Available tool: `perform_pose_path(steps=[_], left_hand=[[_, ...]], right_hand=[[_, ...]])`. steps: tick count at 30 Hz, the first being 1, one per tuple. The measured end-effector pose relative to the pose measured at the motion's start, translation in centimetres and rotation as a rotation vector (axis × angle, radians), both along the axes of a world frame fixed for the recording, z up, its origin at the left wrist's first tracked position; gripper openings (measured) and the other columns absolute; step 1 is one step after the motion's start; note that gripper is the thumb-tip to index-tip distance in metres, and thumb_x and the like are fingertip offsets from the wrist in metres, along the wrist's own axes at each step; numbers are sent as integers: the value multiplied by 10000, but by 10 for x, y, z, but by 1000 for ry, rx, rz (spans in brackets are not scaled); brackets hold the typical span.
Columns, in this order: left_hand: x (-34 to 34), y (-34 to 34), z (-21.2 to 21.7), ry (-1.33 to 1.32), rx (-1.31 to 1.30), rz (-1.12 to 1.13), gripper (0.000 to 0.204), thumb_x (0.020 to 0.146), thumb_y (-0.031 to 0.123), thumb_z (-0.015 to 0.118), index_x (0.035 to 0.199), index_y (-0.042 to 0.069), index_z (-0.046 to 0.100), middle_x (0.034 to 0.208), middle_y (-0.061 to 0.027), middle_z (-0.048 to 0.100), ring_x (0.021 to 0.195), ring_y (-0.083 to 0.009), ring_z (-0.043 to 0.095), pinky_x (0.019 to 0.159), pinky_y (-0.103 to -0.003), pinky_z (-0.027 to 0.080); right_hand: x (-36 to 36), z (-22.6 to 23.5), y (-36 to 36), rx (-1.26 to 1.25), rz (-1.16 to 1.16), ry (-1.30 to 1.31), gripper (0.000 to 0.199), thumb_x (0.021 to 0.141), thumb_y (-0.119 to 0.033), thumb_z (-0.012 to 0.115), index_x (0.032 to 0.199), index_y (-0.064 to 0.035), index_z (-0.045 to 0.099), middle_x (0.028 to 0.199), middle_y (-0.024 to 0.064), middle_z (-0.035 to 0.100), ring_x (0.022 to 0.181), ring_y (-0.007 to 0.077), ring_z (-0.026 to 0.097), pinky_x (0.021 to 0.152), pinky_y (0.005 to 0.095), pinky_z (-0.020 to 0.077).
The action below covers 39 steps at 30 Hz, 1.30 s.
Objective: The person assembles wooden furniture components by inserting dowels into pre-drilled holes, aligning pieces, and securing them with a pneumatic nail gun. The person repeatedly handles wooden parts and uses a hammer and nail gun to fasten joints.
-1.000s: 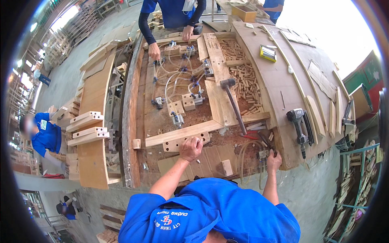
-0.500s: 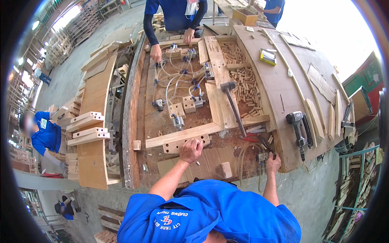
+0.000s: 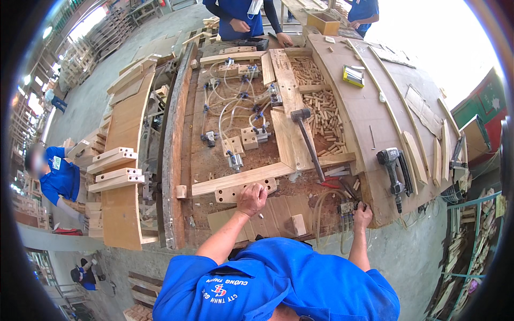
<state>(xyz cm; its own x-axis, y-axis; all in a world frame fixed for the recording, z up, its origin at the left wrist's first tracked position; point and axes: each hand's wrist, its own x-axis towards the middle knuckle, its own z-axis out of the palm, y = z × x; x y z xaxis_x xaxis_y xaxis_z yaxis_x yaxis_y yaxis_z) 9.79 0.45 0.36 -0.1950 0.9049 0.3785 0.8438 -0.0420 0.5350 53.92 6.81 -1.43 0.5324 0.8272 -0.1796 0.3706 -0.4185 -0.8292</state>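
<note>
My left hand (image 3: 252,199) is curled over a drilled wooden block (image 3: 227,195) at the bench's near side. The block lies against a pale wooden rail (image 3: 243,178). That rail meets an angled wooden piece (image 3: 284,140) at a corner. Further right, my right hand (image 3: 362,215) is closed at a small metal valve block (image 3: 346,215) with clear hoses; its fingertips are partly hidden. Inside the rails, pneumatic cylinders (image 3: 234,161) on drilled blocks are linked by clear tubing (image 3: 230,115). Along the far side lies another rail (image 3: 230,57).
A mallet (image 3: 301,114) leans across the wooden divider beside a bin of dowels (image 3: 324,115). A nail gun (image 3: 395,174) and a yellow box (image 3: 353,76) lie on the right board. Opposite me stands a co-worker (image 3: 241,21). Drilled wooden pieces (image 3: 115,160) rest at left.
The co-worker opposite has taken both hands off the far rail and tubing and moved right, one hand now at the bench's far edge. My own hands have barely moved.
</note>
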Motion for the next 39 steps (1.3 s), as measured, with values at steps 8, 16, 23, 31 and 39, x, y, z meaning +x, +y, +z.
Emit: perform_pose_path(steps=[8, 16, 23, 31, 39], left_hand=[[-1, 0, 1, 8, -3, -1, 212, 957, 264, 740, 869, 138, 594, 793, -75, 665, 728, -318, 695, 648, -465, 552], [-2, 0, 2, 0, 5, -15, 208, 957, 258, 736, 873, 137, 590, 788, -77, 659, 725, -320, 693, 646, -463, 549], [-2, 1, 0, -22, -11, -26, 192, 967, 239, 725, 898, 127, 586, 787, -87, 652, 736, -325, 684, 668, -469, 548], [-2, 0, 0, -24, 15, -36, 188, 962, 221, 734, 898, 122, 587, 795, -85, 645, 745, -324, 681, 676, -465, 544], [-4, -2, 0, 18, -5, -17, 200, 965, 248, 735, 888, 133, 590, 791, -67, 640, 739, -308, 682, 654, -455, 542]], right_hand=[[-2, -3, 1, -3, -7, -33, 338, 1030, -272, 702, 1134, 47, 740, 940, 185, 765, 764, 292, 732, 749, 436, 576], [-1, -4, 2, -38, 0, -73, 338, 1026, -280, 695, 1134, 36, 745, 956, 193, 771, 829, 324, 737, 799, 455, 573], [1, -6, 2, -45, 0, -176, 335, 1018, -298, 694, 1123, 13, 761, 964, 203, 773, 899, 346, 730, 860, 465, 547], [-2, -4, 1, -25, -6, -137, 328, 1020, -298, 695, 1110, 11, 759, 943, 186, 769, 865, 331, 725, 841, 456, 547], [-4, -3, 1, -33, 11, -50, 347, 1032, -297, 689, 1144, 26, 744, 929, 168, 754, 808, 289, 720, 737, 432, 577]])
